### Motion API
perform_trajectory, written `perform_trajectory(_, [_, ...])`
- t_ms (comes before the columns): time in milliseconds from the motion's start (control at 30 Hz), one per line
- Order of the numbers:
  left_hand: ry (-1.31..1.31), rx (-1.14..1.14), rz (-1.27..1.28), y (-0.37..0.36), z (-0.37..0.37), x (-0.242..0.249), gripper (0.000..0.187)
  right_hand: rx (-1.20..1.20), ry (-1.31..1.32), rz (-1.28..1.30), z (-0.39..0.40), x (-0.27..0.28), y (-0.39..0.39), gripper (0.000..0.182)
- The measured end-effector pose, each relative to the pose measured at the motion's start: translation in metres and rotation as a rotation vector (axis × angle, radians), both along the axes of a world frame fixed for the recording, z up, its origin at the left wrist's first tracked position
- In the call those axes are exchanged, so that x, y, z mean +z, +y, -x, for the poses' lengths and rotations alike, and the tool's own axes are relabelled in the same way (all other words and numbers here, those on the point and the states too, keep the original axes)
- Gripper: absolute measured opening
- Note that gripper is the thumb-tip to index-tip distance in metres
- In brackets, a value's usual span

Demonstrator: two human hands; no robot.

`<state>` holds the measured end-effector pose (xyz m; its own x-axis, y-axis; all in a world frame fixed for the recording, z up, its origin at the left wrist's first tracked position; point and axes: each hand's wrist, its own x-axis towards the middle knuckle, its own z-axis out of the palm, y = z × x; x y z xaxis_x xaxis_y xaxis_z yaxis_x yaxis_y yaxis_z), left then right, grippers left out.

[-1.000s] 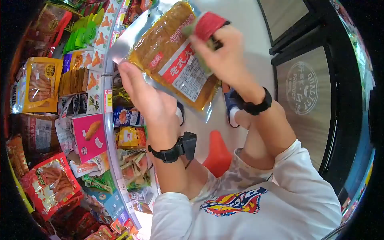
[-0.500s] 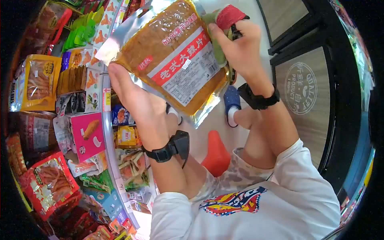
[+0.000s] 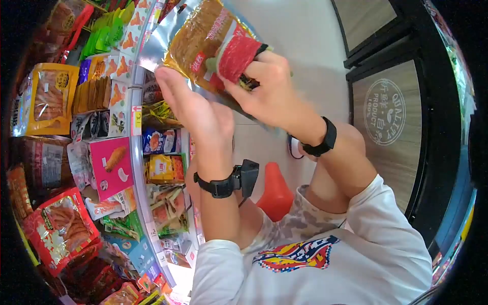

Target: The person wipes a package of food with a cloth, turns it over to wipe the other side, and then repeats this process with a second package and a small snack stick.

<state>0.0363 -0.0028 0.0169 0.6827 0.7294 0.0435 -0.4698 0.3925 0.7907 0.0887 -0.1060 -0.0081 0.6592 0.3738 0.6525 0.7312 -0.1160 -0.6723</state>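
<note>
A large silver-edged snack packet (image 3: 195, 38) with brown contents and a red-and-white label is held up near the top of the view. My left hand (image 3: 195, 109) grips its lower left edge. My right hand (image 3: 267, 91) presses a red and green cloth (image 3: 236, 56) against the packet's face and covers much of the label. Both wrists wear black bands, the left one with a small black device.
A curved shelf (image 3: 136, 152) at the left is packed with snack packets: an orange pack (image 3: 48, 101), a pink box (image 3: 112, 170), a red pack (image 3: 58, 229). A dark cabinet with a round logo (image 3: 389, 119) stands at the right. An orange object (image 3: 277, 193) lies on the floor.
The packet has tilted edge-on and moved up and left. My right hand with the cloth has slid from the packet's upper right corner onto its face.
</note>
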Motion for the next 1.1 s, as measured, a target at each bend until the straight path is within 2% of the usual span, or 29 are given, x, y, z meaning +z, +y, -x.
perform_trajectory(133, [-0.039,-0.006,0.023,-0.001,0.0,0.001,0.046,0.177,-0.035,-0.031,0.006,-0.001,0.002,0.017])
perform_trajectory(267, [-0.025,-0.001,0.026,0.0,0.003,0.002,0.044,0.241,-0.001,0.039,0.006,0.005,-0.003,0.015])
perform_trajectory(333, [-0.008,0.019,0.021,0.001,0.004,0.002,0.043,0.359,0.03,-0.017,0.004,0.01,-0.003,0.012])
perform_trajectory(467, [0.006,0.045,-0.033,0.007,0.003,0.0,0.045,0.354,0.024,0.046,-0.002,0.006,-0.008,0.012])
perform_trajectory(533, [0.018,0.068,-0.039,0.01,0.003,0.002,0.046,0.304,-0.088,0.089,-0.011,0.002,-0.01,0.012])
perform_trajectory(667, [-0.013,0.027,0.028,0.014,0.006,0.002,0.044,0.186,-0.054,0.013,-0.029,0.0,-0.012,0.013])
perform_trajectory(733, [0.031,0.039,0.019,0.015,0.004,0.0,0.043,0.002,-0.006,-0.072,-0.039,0.001,-0.014,0.014])
perform_trajectory(767, [0.03,0.04,0.02,0.013,0.005,-0.001,0.043,-0.055,0.076,-0.013,-0.041,0.002,-0.019,0.014])
perform_trajectory(1000, [0.015,0.008,-0.043,0.011,0.006,-0.002,0.045,-0.281,0.032,-0.155,-0.064,0.001,-0.033,0.018])
perform_trajectory(1033, [0.022,0.007,-0.072,0.012,0.007,-0.002,0.047,-0.334,0.037,-0.053,-0.067,0.001,-0.036,0.016])
perform_trajectory(1100, [0.042,0.02,-0.063,0.014,0.006,-0.002,0.048,-0.281,0.109,-0.063,-0.066,0.004,-0.041,0.019])
